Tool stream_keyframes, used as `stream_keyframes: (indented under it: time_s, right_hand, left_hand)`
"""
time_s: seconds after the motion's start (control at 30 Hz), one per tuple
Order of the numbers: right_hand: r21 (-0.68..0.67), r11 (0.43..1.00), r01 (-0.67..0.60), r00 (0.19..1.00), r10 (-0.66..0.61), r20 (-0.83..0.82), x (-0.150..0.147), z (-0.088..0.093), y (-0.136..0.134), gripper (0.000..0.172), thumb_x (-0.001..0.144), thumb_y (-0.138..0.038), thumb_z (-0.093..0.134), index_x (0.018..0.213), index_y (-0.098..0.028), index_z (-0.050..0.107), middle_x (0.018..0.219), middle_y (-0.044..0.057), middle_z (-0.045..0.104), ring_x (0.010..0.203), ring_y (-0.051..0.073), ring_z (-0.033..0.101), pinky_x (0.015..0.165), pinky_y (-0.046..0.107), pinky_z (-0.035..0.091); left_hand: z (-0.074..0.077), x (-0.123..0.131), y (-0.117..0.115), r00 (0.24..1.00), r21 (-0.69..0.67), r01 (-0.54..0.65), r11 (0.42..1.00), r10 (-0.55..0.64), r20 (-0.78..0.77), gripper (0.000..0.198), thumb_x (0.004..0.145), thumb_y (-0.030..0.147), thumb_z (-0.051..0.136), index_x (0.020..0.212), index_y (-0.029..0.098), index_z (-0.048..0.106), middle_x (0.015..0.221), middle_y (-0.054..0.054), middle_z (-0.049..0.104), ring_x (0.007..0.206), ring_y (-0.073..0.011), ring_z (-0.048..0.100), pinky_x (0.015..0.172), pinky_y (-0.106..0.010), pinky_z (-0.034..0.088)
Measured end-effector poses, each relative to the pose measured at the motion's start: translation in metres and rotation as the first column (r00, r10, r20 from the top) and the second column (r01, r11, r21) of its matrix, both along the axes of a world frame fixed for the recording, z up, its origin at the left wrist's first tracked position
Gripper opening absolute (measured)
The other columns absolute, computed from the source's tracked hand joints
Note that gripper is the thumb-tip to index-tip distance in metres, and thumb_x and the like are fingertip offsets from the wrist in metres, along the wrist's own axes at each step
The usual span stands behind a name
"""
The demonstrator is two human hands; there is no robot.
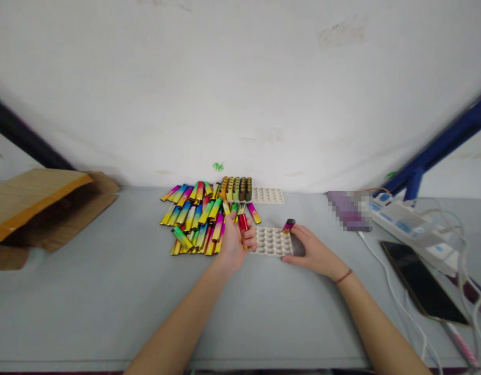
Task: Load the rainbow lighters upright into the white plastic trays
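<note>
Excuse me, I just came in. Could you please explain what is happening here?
A person's left hand holds a shiny red tube. The right hand is at the right end of a pale tray with round hollows, and a purple tube is by its fingertips; whether they grip it is unclear. Many colourful tubes lie piled to the left. Behind, a block of upright tubes stands beside another pale tray.

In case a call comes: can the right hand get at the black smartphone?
Probably yes: only a thin white cable seems to lie on the table between the right hand and the black smartphone.
</note>
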State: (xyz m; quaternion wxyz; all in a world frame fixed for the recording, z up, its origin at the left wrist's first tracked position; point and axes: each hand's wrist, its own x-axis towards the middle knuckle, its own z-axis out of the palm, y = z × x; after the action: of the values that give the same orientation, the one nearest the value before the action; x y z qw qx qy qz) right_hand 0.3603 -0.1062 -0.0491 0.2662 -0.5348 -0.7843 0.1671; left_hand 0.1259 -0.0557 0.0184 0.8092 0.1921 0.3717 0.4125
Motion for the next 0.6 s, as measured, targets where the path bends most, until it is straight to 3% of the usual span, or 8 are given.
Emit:
stream_keyframes:
  time_s: [0.27, 0.6]
  right_hand:
    - [0.028, 1.0, 0.001, 1.0, -0.002, 0.015, 0.0014, -0.0032, 0.0003, 0.072, 0.078, -0.051, 0.076, 0.139, -0.02, 0.05, 0.144, 0.018, 0.054, 0.133, 0.034, 0.051, 0.115, 0.056, 0.039]
    - [0.009, 1.0, 0.004, 1.0, -0.004, 0.014, 0.0015, -0.0018, 0.0001, 0.073, 0.079, -0.051, 0.076, 0.138, -0.018, 0.051, 0.144, 0.019, 0.053, 0.134, 0.034, 0.05, 0.116, 0.056, 0.038]
  left_hand:
    - [-0.003, 0.0017, -0.0011, 0.992, 0.088, -0.098, 0.991, 0.104, -0.071, 0.041, 0.089, 0.047, 0.033, 0.056, 0.022, 0.037, 0.039, 0.009, 0.019, 0.031, -0.0062, 0.012, 0.032, -0.017, 0.016]
    - [-0.0069, 0.0051, -0.0011, 0.967, 0.111, -0.209, 0.972, 0.222, -0.127, 0.04, 0.091, 0.045, 0.033, 0.058, 0.022, 0.038, 0.041, 0.009, 0.019, 0.033, -0.0059, 0.013, 0.033, -0.016, 0.015]
